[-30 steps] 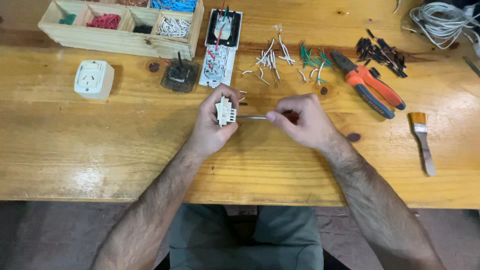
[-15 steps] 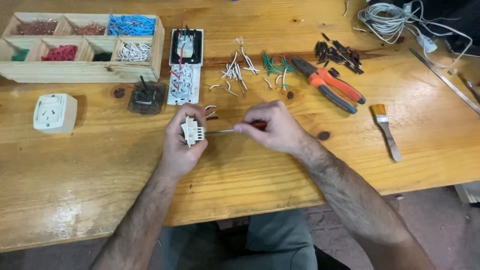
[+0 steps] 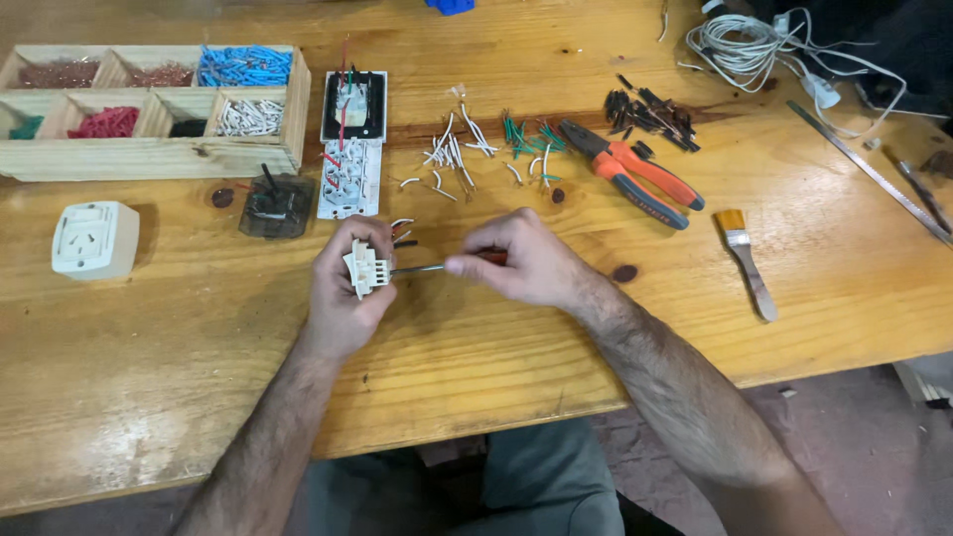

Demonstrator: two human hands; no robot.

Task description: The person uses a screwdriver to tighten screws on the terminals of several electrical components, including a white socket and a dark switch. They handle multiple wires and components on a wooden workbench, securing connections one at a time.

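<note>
Left hand (image 3: 342, 288): closed around a small white socket module (image 3: 365, 268), held just above the wooden table (image 3: 199, 377) near its front edge; short wire ends stick out behind the module.
Right hand (image 3: 521, 263): pinched tight on a slim screwdriver (image 3: 437, 266), red handle mostly hidden in the fingers, metal shaft level and pointing left.
Contact: the screwdriver tip meets the side of the socket module; the exact screw or slot is too small to tell.
Behind the hands: an opened socket plate (image 3: 349, 149) with red and green leads, a dark cover piece (image 3: 273, 203), and loose white and green wire offcuts (image 3: 467, 149).
Left side: a wooden compartment tray (image 3: 149, 157) of sorted wire pieces; a complete white socket (image 3: 94, 240) just in front of it.
Right side: orange-handled pliers (image 3: 635, 179), a small brush (image 3: 747, 260), a coil of white cable (image 3: 745, 45).
Risk, slip: the tip may likely skid off the small module toward the left palm, since the module is braced only by fingers, not the table.
Risk, wires: twisting could probably loosen the short leads.
</note>
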